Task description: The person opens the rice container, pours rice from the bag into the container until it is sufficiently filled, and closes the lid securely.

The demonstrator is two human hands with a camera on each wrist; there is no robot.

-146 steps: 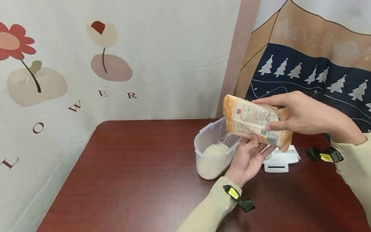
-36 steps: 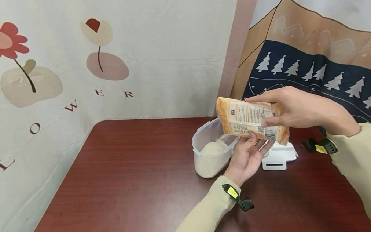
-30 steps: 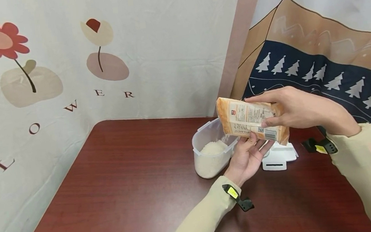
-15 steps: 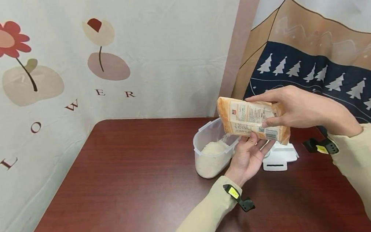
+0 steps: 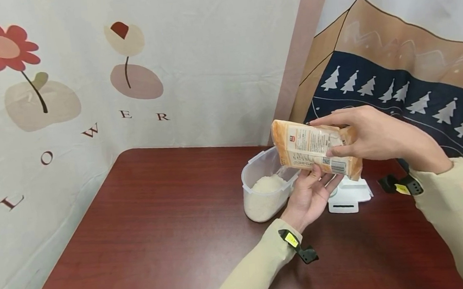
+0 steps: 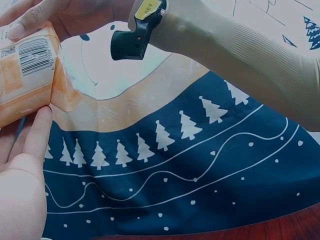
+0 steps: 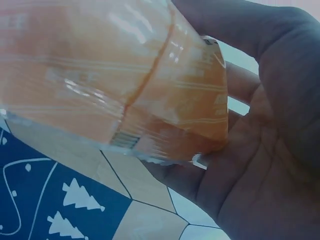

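Note:
An orange-and-white plastic rice bag (image 5: 306, 145) is held tilted over the right side of a clear plastic container (image 5: 254, 170), overlapping its rim in the head view. Pale rice (image 5: 267, 185) is heaped inside the container, and a faint streak of grains shows beneath the bag's lower left edge. My left hand (image 5: 308, 197) holds the bag from below, thumb on the printed face and fingers under it. Gripping the right end is my right hand (image 5: 373, 134), thumb in front; the right wrist view shows its fingers around the bag's (image 7: 100, 75) crumpled end.
A white plastic lid-like piece (image 5: 344, 205) lies on the brown table (image 5: 160, 224), right of the container and partly hidden behind my left hand. Behind the table hang a flower-print cloth (image 5: 217, 72) and a dark blue tree-print cloth (image 5: 401, 95).
Since the earliest frame, the bag and my right hand have shifted slightly left and the bag's right end has risen a little. Over the last second both hands stay nearly still.

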